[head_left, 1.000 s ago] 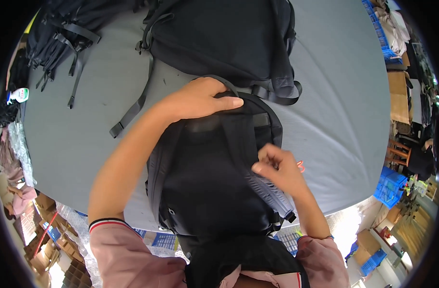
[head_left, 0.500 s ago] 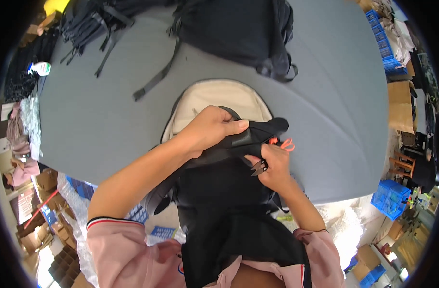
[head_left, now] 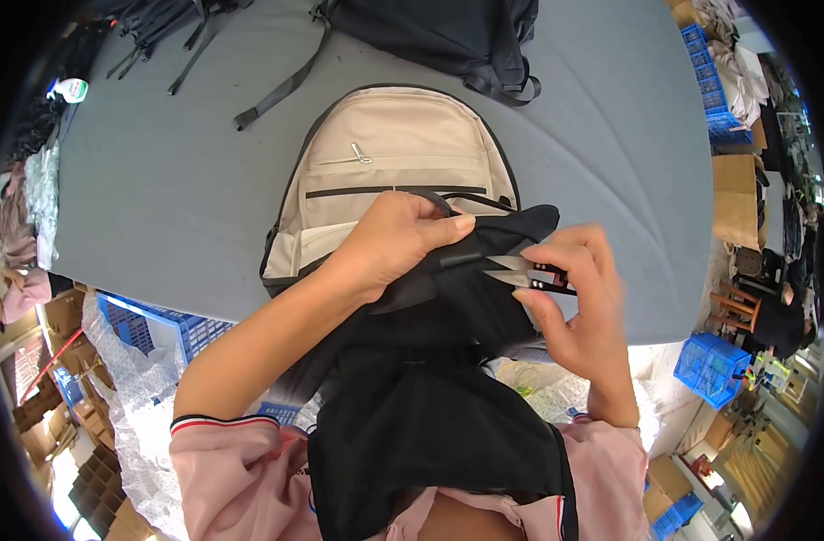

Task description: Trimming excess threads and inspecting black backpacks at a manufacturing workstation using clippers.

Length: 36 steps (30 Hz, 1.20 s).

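Thread snips [head_left: 525, 271] have swung level since before, blades now at the black fabric flap [head_left: 484, 243] between both hands. Right hand [head_left: 576, 302] closed around snips; left hand [head_left: 398, 243] pinches flap shut. Beige backpack [head_left: 389, 167] just beyond them on grey table [head_left: 160, 180].

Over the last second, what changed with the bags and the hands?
The black backpack slid off toward the person, uncovering the beige backpack beneath. The right hand brought thread snips up to the black strap the left hand pinches. The grey table and the dark bags stayed at its far edge.
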Tool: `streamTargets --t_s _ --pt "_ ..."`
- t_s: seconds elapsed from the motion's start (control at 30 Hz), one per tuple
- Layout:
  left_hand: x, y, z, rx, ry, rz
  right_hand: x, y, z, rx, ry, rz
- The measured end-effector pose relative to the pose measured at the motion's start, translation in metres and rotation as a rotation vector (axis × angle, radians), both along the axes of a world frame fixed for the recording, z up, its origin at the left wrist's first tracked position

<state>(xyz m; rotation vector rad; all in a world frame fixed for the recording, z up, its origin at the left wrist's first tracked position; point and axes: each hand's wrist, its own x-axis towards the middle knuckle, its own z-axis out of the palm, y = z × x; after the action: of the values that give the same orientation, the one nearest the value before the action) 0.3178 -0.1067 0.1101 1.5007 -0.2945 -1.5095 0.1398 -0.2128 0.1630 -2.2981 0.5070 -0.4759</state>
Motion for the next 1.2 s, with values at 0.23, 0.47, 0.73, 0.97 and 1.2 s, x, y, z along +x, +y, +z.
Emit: streamTargets --t_s 0.23,0.47,0.73,0.97,1.2 --pt "-0.006 -0.002 0.024 -0.033 -0.010 -0.006 0.017 -0.010 0.021 -0.215 0.163 0.287" --pt "-0.004 -0.003 0.025 -0.025 -0.063 -0.029 0.024 -0.013 0.023 -0.191 0.225 0.340" --pt "-0.004 -0.004 0.021 -0.023 -0.075 -0.037 0.024 -0.014 0.020 -0.209 0.234 0.329" --pt "-0.002 -0.007 0.020 -0.044 -0.156 -0.014 0.020 -0.019 0.013 0.116 0.117 0.146" --pt "0.000 -0.008 0.018 -0.076 -0.167 0.007 0.030 -0.021 0.021 -0.087 0.243 0.267"
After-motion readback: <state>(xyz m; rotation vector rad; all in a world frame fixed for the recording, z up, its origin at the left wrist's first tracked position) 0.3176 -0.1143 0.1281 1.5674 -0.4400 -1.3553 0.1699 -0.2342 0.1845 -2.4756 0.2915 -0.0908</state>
